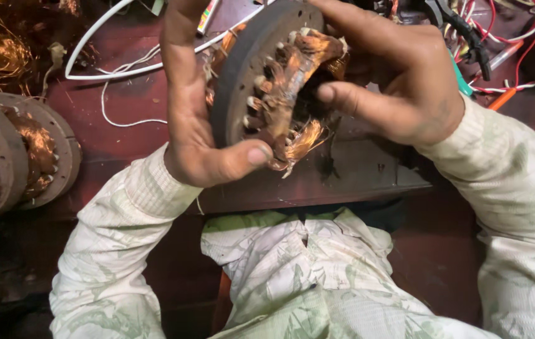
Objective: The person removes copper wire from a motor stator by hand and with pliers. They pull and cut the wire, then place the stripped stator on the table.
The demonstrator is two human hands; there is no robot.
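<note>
Gripping the round grey metal stator with copper windings, our left hand clamps its nine-o'clock rim; our right hand pinches the three-o'clock coils.

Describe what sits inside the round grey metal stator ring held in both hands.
Inside the round grey metal stator ring sit copper wire coils with white slot liners. The right hand covers the far side.

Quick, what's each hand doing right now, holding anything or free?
Left hand: closed on the outer rim of the round grey metal stator with copper windings.
Right hand: closed on the same stator's far side, fingers on the windings.
</note>
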